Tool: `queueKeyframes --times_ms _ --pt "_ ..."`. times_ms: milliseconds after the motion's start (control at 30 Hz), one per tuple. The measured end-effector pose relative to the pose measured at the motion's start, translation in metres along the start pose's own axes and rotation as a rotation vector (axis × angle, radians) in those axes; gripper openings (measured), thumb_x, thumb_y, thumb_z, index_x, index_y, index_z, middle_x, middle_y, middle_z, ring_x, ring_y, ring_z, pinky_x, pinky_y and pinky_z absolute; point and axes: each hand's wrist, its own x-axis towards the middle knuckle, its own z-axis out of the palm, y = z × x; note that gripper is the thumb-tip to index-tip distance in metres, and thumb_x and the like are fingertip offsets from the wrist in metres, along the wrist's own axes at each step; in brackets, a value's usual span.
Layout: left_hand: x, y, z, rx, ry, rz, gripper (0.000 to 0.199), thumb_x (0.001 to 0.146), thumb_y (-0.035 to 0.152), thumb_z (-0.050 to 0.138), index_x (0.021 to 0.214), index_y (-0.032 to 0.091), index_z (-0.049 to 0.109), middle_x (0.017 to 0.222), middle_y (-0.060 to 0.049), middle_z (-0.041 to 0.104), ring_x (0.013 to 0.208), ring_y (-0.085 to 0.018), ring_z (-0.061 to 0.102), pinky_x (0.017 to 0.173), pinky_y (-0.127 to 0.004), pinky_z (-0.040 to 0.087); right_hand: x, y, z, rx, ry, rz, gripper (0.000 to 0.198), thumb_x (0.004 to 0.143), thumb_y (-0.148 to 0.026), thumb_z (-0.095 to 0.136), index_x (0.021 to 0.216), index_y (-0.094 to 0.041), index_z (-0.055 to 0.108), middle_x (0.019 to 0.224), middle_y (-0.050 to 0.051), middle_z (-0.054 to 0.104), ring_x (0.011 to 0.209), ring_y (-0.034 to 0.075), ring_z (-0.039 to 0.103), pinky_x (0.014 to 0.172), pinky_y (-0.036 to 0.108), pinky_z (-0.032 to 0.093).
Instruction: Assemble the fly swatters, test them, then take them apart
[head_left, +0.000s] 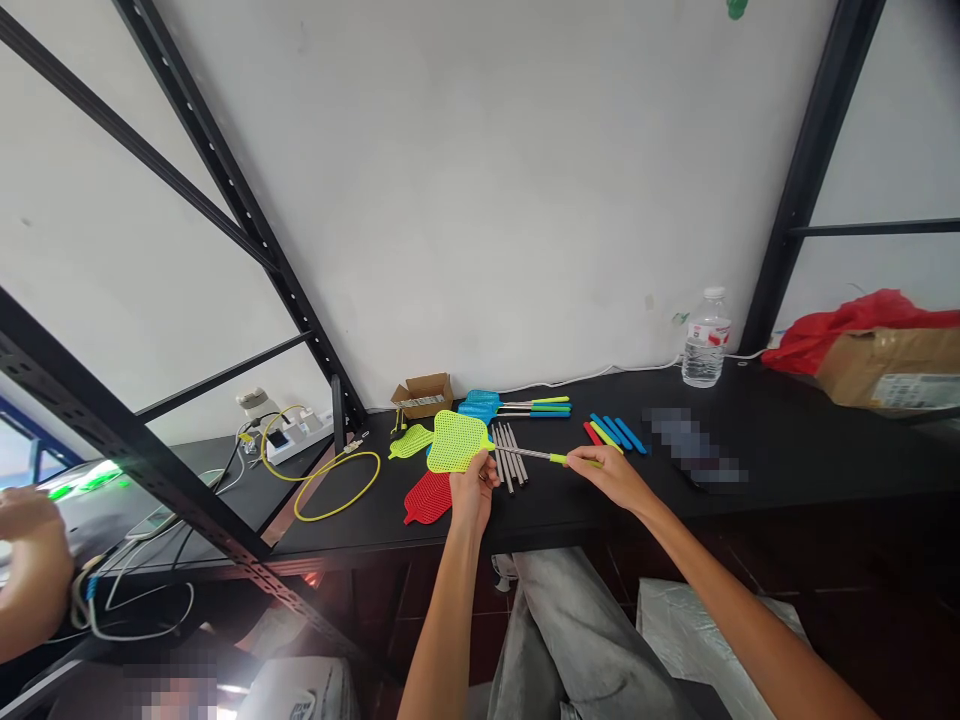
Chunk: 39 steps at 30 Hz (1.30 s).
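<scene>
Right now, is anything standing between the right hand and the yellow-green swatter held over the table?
Nothing visible: the right hand grips the yellow-green swatter directly by its handle, and the left hand holds it near the head. The silver rods lie on the table, beyond the shaft in this view, not between.

A single head-worn camera supplies the view. It looks forward and down from above the lap (592,620). The frame centre falls on the wall (510,200), just above the rear edge of the table (585,510). Coverage is wide, from left post (232,190) to right post (802,180). The left hand (472,487) and right hand (611,475) appear near, below centre.
</scene>
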Motion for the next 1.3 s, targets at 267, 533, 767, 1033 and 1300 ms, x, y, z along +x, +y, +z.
queueKeyframes --times_ms 267,533,767,1033,1300 --pt "0.0003 -0.0011 0.0018 -0.003 -0.014 0.006 0.027 0.067 0.026 0.075 0.085 0.016 0.057 0.057 0.006 0.053 0.045 -0.006 0.044 0.045 -0.023 0.037 -0.0012 0.0001 -0.0011 -0.002 -0.037 -0.021 0.040 0.088 -0.052 0.054 0.089 -0.018 0.075 0.079 0.004 0.068 0.075 0.021 0.059 0.066 0.029 0.041" --pt "-0.0009 -0.0016 0.0029 0.056 -0.039 0.013 0.026 0.068 0.030 0.075 0.079 0.017 0.056 0.056 0.006 0.052 0.044 -0.006 0.044 0.045 -0.023 0.038 -0.0020 -0.0034 -0.0008 0.011 -0.032 -0.016 0.040 0.088 -0.052 0.055 0.088 -0.017 0.073 0.073 0.003 0.064 0.067 0.017 0.054 0.062 0.028 0.039" --pt "-0.0041 0.0008 0.0046 0.072 -0.080 0.023 0.030 0.068 0.032 0.077 0.083 0.015 0.059 0.058 0.005 0.053 0.045 -0.006 0.045 0.044 -0.022 0.038 -0.0023 -0.0059 -0.0012 0.002 -0.042 -0.001 0.043 0.089 -0.054 0.052 0.089 -0.017 0.074 0.067 0.002 0.059 0.061 0.015 0.048 0.058 0.028 0.035" --pt "-0.0062 0.0029 0.0037 0.069 -0.116 0.015 0.029 0.071 0.032 0.078 0.085 0.014 0.061 0.060 0.004 0.054 0.047 -0.007 0.047 0.045 -0.023 0.038 -0.0035 -0.0042 -0.0005 0.028 -0.048 0.018 0.049 0.089 -0.057 0.047 0.080 -0.016 0.073 0.053 -0.002 0.041 0.051 0.012 0.037 0.050 0.026 0.028" --pt "-0.0079 0.0029 0.0082 0.054 -0.109 0.014 0.026 0.073 0.032 0.076 0.085 0.013 0.063 0.059 0.004 0.053 0.048 -0.006 0.045 0.047 -0.023 0.038 -0.0028 -0.0073 0.0015 0.039 -0.038 0.013 0.045 0.089 -0.057 0.050 0.086 -0.018 0.071 0.061 -0.001 0.050 0.057 0.014 0.046 0.054 0.026 0.035"
